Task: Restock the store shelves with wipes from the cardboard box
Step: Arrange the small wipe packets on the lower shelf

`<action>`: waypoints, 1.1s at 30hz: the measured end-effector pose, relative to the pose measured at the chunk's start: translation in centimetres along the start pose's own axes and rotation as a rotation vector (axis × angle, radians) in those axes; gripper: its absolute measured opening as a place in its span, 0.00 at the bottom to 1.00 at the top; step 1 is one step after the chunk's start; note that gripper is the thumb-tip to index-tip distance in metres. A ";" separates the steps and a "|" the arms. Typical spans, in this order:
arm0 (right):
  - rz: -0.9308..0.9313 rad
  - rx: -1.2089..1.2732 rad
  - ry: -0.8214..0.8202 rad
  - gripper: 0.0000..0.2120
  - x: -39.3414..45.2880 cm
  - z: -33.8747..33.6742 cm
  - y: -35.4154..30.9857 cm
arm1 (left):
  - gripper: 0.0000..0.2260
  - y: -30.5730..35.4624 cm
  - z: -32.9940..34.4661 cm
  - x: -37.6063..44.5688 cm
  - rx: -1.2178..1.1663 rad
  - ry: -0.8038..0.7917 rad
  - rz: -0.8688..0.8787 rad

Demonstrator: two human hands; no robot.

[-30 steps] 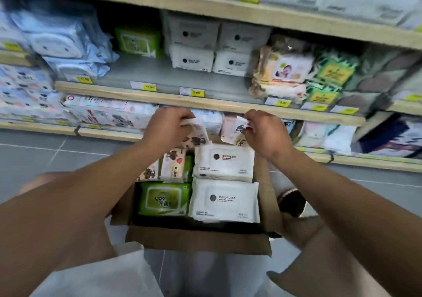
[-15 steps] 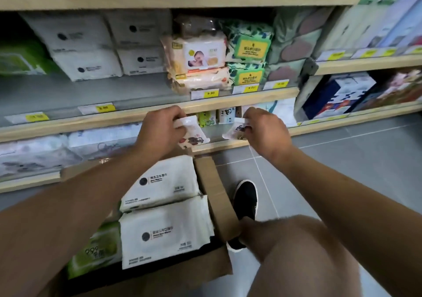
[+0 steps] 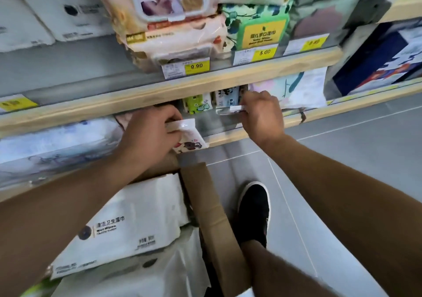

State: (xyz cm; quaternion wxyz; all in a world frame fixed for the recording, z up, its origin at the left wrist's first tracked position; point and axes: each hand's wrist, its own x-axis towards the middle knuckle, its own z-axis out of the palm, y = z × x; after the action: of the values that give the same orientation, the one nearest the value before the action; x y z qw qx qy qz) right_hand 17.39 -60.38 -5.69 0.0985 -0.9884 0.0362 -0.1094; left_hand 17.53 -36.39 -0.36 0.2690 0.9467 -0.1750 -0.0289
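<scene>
Both hands pinch small wipe packs: the left hand (image 3: 146, 134) holds one (image 3: 188, 136) just off the lower shelf's front edge (image 3: 228, 138), the right hand (image 3: 262, 114) another (image 3: 230, 110) over it. Risk: either pack could catch the upper shelf lip (image 3: 182, 88) and drop beside the cardboard box (image 3: 205, 205).

Lighting: bright, even, diffuse; source overhead. Shadows: dark band under the wooden shelf edge (image 3: 205, 86); soft shade beside the cardboard box (image 3: 205, 205). Glare: mild sheen on plastic packs. Blur: motion smear at left. Distortion: wide-angle bowing at frame edges.
</scene>
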 end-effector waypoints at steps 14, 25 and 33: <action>-0.066 -0.315 0.072 0.13 2.8 8.6 1.6 | 0.10 -1.9 2.8 2.2 0.002 -0.043 0.024; 0.048 -0.243 0.145 0.12 3.4 9.5 0.9 | 0.11 -2.8 3.8 2.0 -0.015 -0.060 -0.027; 0.031 0.012 -0.195 0.43 1.8 9.4 0.7 | 0.10 -3.1 3.8 1.7 0.000 -0.045 -0.026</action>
State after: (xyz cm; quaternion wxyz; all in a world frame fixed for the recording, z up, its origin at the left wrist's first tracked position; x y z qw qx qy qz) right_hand 21.19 -59.46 -14.42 0.1092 -0.9931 0.0410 -0.0112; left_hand 19.57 -36.41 -5.19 0.2648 0.9479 -0.1685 -0.0536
